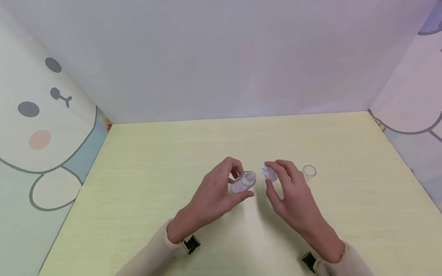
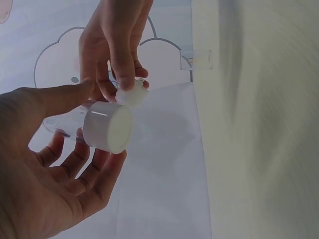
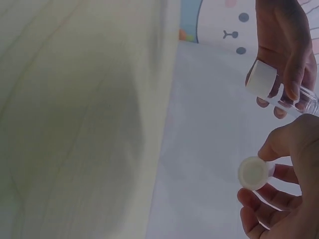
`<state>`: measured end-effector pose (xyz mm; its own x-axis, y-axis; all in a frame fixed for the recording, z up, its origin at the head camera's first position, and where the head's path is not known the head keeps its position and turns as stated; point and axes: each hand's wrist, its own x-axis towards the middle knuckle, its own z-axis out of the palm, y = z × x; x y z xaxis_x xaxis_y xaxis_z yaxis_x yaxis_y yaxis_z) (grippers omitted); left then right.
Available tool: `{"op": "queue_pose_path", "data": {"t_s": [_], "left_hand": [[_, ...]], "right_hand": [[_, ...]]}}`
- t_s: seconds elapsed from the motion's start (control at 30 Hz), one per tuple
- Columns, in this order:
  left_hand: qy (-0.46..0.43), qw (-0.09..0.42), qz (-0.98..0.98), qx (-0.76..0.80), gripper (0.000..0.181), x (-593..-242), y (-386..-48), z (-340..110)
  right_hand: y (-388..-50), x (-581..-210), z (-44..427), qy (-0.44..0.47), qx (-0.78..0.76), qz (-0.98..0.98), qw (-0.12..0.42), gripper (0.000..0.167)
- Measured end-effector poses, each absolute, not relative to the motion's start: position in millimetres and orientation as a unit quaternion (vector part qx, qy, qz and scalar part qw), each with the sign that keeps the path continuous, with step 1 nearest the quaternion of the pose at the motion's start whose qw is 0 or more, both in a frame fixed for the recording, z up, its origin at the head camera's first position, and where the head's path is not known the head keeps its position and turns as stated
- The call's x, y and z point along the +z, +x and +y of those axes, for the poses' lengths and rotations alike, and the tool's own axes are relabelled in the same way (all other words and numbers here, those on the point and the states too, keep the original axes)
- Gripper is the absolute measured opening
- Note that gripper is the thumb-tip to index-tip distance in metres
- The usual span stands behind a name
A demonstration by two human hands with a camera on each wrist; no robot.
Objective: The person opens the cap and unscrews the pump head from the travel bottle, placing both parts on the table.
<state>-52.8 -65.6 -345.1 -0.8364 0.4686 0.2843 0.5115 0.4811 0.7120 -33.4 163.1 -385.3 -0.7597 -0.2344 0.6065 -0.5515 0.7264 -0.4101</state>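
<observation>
My left hand (image 1: 215,188) grips a small clear bottle (image 1: 243,183) round its body, thumb on one side and fingers on the other. Its narrow neck is uncovered and tilts up to the right. A wide white base (image 2: 108,126) closes the bottle's other end. Between thumb and fingertips, my right hand (image 1: 296,196) pinches a small whitish cap-like piece (image 1: 269,173). That piece shows a round flat face (image 3: 252,173) in the right wrist view; its exact kind is unclear. It is held apart from the bottle's neck, just to the right.
Beyond the right hand, a clear hollow cylinder (image 1: 309,171), like a small cup or overcap, stands on the pale wooden table (image 1: 165,153). A plain white panel (image 1: 221,61) rises at the back, with cartoon-printed panels (image 1: 51,130) at both sides.
</observation>
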Motion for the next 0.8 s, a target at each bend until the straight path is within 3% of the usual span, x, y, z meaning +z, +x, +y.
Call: {"op": "queue_pose_path", "data": {"t_s": [0.23,0.8], "left_hand": [[-0.28,0.022,-0.861,-0.425,0.053,-345.2,-53.5,-65.5],[-0.277,0.005,-0.86,-0.428,0.052,-345.7,-54.2,-65.3]], "right_hand": [[-35.2,-388.8,162.5,0.214,0.219,-0.916,0.26,0.048],[-37.4,-403.0,160.2,0.163,0.098,-0.966,0.173,0.043]]}}
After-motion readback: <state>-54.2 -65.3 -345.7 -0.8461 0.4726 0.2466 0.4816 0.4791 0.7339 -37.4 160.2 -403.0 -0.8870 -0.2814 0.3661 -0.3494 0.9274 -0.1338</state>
